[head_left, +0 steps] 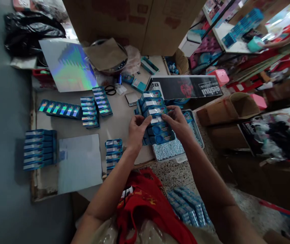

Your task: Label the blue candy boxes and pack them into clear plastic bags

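A row of small blue boxes (155, 103) stands just above the tray's left side, several of them with a shiny pale strip across the top. My left hand (137, 130) closes on its left side, thumb on a box near the middle. From the right, my right hand (179, 123) grips the same box, its thumb on the upper edge and its fingers behind. The two nearest boxes (161, 133) show dark blue faces with round marks and no pale strip. Under the row is a clear tray (202, 142) of tiny pale-blue beads (166, 150).
More box rows (39, 149) sit on the table, near a white board (80, 162), a holographic sheet (68, 64) and black scissors (110, 90). A long black carton (185, 86) lies beyond the tray. Packed blue boxes (187, 206) rest on the floor.
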### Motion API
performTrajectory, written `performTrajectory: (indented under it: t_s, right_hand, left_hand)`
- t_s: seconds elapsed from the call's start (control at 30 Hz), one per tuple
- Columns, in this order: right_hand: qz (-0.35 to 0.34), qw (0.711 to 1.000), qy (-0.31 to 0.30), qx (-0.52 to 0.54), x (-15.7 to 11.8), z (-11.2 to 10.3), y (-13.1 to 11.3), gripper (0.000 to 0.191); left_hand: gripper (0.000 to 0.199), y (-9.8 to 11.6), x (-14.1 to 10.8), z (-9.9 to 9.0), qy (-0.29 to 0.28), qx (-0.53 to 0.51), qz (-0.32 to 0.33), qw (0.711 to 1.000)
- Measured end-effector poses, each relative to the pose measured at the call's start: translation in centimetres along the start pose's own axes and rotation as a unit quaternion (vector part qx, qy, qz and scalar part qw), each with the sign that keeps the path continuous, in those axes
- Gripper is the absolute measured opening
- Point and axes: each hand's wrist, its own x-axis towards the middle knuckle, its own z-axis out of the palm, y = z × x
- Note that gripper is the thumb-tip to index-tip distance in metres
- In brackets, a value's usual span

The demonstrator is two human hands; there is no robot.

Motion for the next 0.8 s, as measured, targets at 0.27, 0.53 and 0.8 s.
performTrajectory:
  t_s: [0.27, 0.53, 0.8]
  right_hand:
    - [0.018, 0.998, 0.054, -0.006, -0.9, 0.7, -0.4, 0.049]
    - [0.051, 0.993, 0.051, -0.091, 0.0, 1.0, -1.1, 0.065]
    - [0.059, 0.996, -0.007, 0.060, -0.4, 1.2, -1.2, 0.053]
  left_hand:
    - [0.033, 1.1, -0.4, 0.1, -0.043, 0.022, -0.006, 0.999]
    - [0.029, 1.4, -0.3, 0.6, -0.036, 0.037, -0.001, 0.999]
    - [0.028, 1.0, -0.3, 0.5, -0.044, -0.018, -0.047, 0.998]
